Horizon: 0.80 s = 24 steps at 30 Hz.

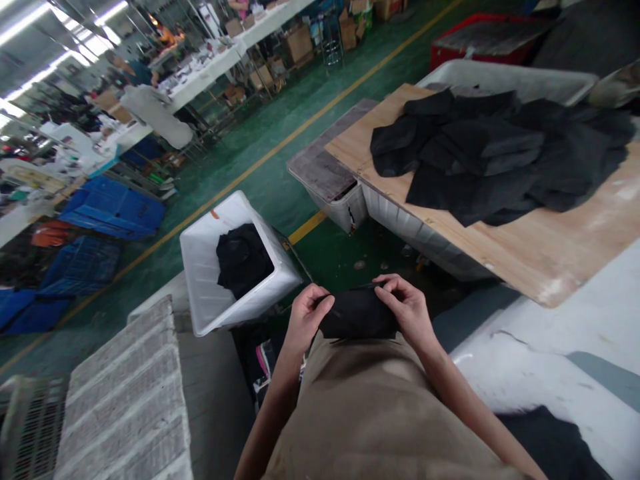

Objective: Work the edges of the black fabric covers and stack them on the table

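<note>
A piece of black fabric (357, 313) is stretched between my two hands, close in front of my body. My left hand (307, 313) pinches its left edge between thumb and fingers. At the opposite upper corner, my right hand (407, 307) has the cloth gripped the same way. Ahead and to the left, a white plastic bin (200, 293) stands tipped toward me with black cloth (244, 260) inside. On the right, a heap of black fabric pieces (490, 153) lies on a wooden board (530, 260).
The board rests across large plastic tubs (410, 230). A white surface (565, 353) is at my right, a ribbed grey-white panel (125, 400) at my left. Beyond the yellow floor line are long worktables (210, 73), blue crates (113, 207) and a seated person (133, 67).
</note>
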Each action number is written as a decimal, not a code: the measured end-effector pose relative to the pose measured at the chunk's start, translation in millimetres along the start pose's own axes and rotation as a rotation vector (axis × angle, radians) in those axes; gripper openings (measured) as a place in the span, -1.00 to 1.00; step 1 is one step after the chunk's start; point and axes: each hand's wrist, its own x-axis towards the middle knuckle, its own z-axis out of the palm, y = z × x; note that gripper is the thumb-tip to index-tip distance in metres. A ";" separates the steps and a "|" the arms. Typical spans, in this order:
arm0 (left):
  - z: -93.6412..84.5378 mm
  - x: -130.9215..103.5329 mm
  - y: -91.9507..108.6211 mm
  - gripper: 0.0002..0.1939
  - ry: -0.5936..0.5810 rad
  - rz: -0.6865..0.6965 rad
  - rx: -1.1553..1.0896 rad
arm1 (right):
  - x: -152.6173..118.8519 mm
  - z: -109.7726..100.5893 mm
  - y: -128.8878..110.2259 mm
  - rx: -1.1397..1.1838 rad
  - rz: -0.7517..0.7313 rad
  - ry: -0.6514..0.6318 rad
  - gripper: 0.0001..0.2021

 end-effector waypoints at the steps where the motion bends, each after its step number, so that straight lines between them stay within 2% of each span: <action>1: -1.6 0.4 -1.1 -0.82 0.004 -0.002 -0.003 | 0.1 -0.3 -1.4 -0.019 -0.016 0.000 -0.73; 5: -12.1 2.4 0.4 -0.83 -0.099 0.019 0.084 | -1.7 0.4 -12.0 -0.097 -0.097 -0.018 -0.77; 8: -15.4 3.2 11.4 -0.82 -0.203 0.100 0.341 | -4.8 4.7 -21.7 -0.129 -0.152 -0.063 -0.79; 11: -5.7 3.3 23.9 -0.79 -0.233 0.244 0.668 | -7.2 11.3 -28.1 -0.128 -0.181 -0.129 -0.81; 13: 5.1 3.4 27.3 -0.80 -0.241 0.320 0.761 | -7.9 14.4 -29.8 -0.119 -0.184 -0.154 -0.82; 17: 18.7 4.9 21.4 -0.80 -0.226 0.332 0.638 | -7.4 11.8 -29.0 -0.118 -0.203 -0.184 -0.87; 20: 18.1 7.2 16.4 -0.77 -0.211 0.273 0.520 | -6.8 4.4 -25.7 -0.161 -0.229 -0.208 -0.92; 24: 15.6 10.2 16.6 -0.78 -0.227 0.198 0.424 | -6.5 -3.3 -19.8 -0.189 -0.223 -0.193 -0.81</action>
